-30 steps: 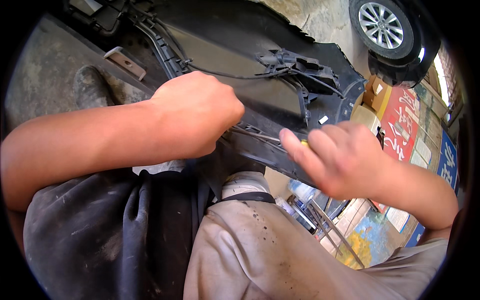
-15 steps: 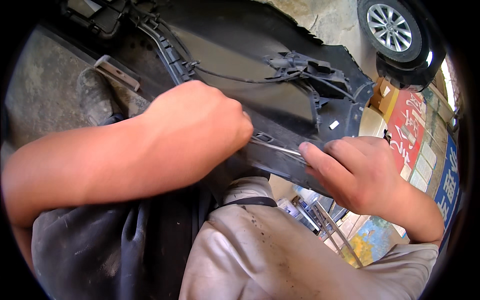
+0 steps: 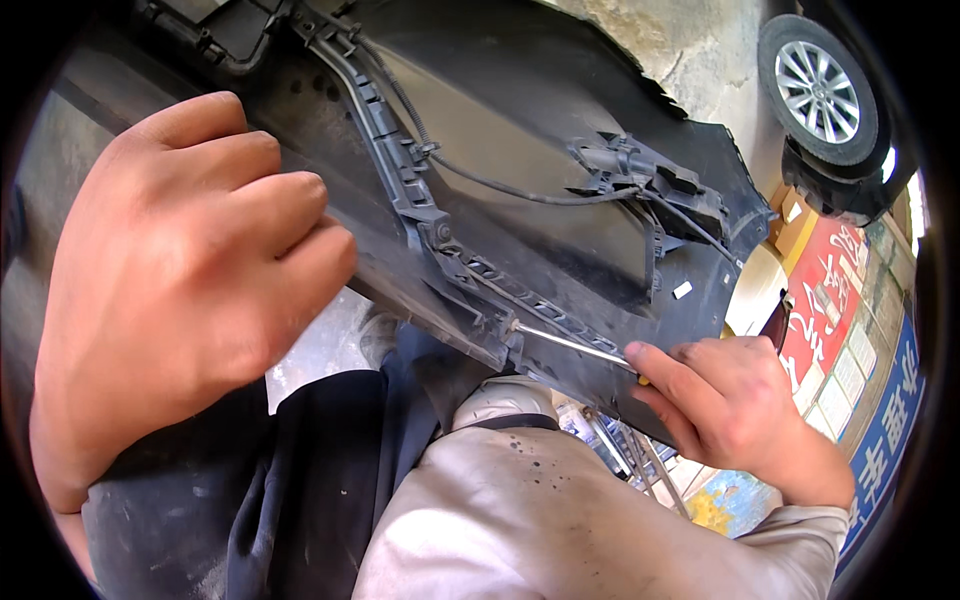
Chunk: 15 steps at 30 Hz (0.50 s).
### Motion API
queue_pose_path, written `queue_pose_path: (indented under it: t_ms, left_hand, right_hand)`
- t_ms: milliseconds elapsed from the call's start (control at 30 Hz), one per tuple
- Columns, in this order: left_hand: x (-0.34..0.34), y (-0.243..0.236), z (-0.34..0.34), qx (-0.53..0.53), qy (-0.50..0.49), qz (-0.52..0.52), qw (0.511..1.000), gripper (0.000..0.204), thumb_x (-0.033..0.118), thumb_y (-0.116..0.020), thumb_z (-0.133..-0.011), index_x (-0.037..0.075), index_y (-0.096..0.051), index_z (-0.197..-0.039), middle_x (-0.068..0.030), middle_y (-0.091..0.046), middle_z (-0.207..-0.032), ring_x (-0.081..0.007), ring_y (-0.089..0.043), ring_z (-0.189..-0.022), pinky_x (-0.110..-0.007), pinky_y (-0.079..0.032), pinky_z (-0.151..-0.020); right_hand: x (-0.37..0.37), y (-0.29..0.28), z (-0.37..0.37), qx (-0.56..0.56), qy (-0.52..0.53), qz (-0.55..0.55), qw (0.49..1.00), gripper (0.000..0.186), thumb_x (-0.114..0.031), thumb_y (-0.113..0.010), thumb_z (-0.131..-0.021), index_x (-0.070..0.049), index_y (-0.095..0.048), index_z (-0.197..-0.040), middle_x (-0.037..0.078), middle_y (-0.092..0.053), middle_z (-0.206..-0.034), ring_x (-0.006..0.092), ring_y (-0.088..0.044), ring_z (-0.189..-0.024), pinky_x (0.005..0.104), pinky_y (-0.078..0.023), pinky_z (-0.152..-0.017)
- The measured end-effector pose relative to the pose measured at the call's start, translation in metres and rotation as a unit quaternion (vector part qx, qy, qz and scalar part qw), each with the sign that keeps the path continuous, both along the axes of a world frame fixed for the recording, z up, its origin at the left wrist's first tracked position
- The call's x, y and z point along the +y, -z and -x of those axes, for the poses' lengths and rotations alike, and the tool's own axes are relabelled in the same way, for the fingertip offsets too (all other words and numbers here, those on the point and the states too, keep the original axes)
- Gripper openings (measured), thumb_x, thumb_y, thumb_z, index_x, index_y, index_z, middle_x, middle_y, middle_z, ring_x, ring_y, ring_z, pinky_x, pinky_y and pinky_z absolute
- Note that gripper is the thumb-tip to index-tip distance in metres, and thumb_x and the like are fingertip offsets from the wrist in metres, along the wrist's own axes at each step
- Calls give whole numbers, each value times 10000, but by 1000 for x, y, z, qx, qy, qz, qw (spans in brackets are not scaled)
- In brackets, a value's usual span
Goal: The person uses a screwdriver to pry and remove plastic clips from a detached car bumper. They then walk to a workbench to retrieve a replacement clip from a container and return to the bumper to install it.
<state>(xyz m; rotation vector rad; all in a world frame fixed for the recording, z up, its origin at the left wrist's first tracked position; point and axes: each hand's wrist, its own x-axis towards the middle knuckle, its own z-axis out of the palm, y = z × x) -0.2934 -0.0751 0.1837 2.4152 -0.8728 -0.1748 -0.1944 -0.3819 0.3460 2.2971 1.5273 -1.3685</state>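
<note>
A large black plastic car bumper [image 3: 480,60] lies across in front of me, its inner side showing. My right hand [image 3: 725,400] grips a screwdriver [image 3: 572,343] with a bright metal shaft; a bit of yellow shows at its handle. The shaft's tip points left and meets the bumper's near edge beside a bracket strip [image 3: 530,300]. At the left, my left hand [image 3: 190,260] is raised close to the camera, apart from the screwdriver. Its fingers are curled closed, and their inner side is hidden.
A black cable [image 3: 530,195] runs over the bumper to a black bracket [image 3: 640,170]. Beyond, at the far right, is a car wheel [image 3: 818,92]. Red and blue signs line the right side. A metal-legged stand [image 3: 650,465] shows below the bumper's right part.
My left hand has moved left and up, off the bumper's near edge, uncovering the screwdriver's tip. My right hand still holds the screwdriver. The view has shifted, so the bumper appears lower and further right.
</note>
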Motion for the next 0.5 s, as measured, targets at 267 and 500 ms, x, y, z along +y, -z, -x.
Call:
queue_pose_path:
  t_ms: [267, 500]
  left_hand:
    - [-8, 5, 3, -41, -51, 71, 995, 293, 227, -636, -511, 13, -572, -701, -47, -406, -635, -215, -476, -577, -350, -366, -535]
    - [-11, 16, 0, -50, -40, 92, 994, 305, 253, -612, -503, 15, -561, -687, -49, -409, -631, -216, -473, -572, -353, -353, -523]
  right_hand:
    - [3, 1, -3, 191, 586, 378, 691, 316, -237, -792, -933, 57, -725, -1027, 40, -608, -638, 112, -559, -552, 279, -453, -548]
    - [-1, -4, 5, -42, 73, 72, 994, 318, -97, -827, -814, 49, -740, -1083, 113, -646, -724, 246, -572, -569, 318, -420, -512]
